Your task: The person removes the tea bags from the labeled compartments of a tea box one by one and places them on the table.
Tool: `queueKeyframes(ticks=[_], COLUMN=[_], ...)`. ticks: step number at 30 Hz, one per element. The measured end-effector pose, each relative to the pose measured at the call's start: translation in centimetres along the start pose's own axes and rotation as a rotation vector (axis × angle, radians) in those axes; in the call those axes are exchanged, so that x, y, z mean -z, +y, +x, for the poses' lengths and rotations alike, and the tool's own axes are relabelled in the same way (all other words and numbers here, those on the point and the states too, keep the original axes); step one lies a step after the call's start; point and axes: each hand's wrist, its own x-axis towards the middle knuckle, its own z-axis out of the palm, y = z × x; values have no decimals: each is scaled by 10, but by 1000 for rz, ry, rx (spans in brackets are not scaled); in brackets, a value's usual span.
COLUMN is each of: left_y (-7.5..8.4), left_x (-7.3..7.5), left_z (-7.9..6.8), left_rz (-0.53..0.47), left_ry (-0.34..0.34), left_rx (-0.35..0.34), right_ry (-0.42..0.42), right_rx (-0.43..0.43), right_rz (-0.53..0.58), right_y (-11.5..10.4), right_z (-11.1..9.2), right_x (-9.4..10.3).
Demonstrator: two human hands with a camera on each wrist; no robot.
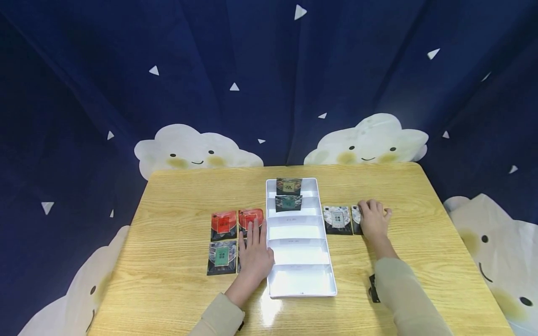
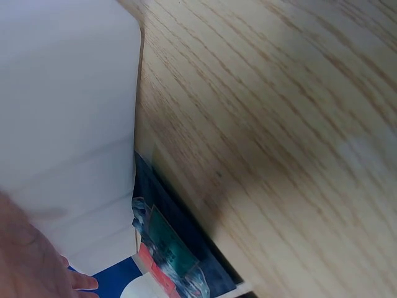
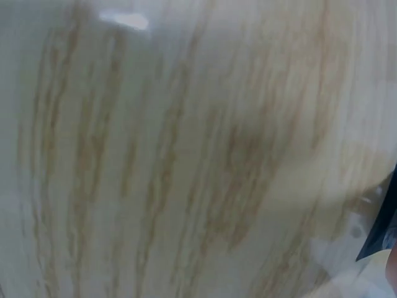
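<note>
My left hand [image 1: 255, 254] lies palm down with its fingers stretched out, over the lower part of a red sachet [image 1: 251, 217] and a mostly hidden dark sachet beneath that one. Its thumb side meets the left wall of a white divided tray [image 1: 300, 281]. Over on the right, my right hand [image 1: 374, 221] covers most of a white-and-black sachet [image 1: 357, 219], its fingers bent down over it; whether they pinch it I cannot tell. A similar white-and-black sachet [image 1: 337, 220] lies between that hand and the tray. In the right wrist view a dark sachet corner [image 3: 379, 230] shows at the edge.
Two sachets stand in the tray's far compartments: a brown one [image 1: 288, 186] at the back and a green-labelled one [image 1: 288, 203] before it. Left of my left hand lie another red sachet [image 1: 223, 225] and a green-labelled sachet [image 1: 222, 257]. A dark curtain [image 1: 269, 93] hangs behind the wooden table [image 1: 176, 233].
</note>
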Motion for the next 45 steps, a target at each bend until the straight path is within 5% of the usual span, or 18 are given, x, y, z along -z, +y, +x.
queueKeyframes(ticks=[14, 32, 37, 45], left_y=[1, 1, 2, 2], left_x=[1, 3, 2, 3], left_z=[0, -1, 0, -1], left_rz=[24, 25, -1, -3], left_ry=[-3, -8, -12, -19], left_rx=[11, 8, 11, 19], right_ry=[-73, -35, 20, 156], right_rx=[-46, -81, -95, 23], right_rz=[-23, 31, 60, 159], right_y=[1, -2, -8, -39], right_z=[2, 3, 6, 13], right_x=[-6, 0, 6, 24])
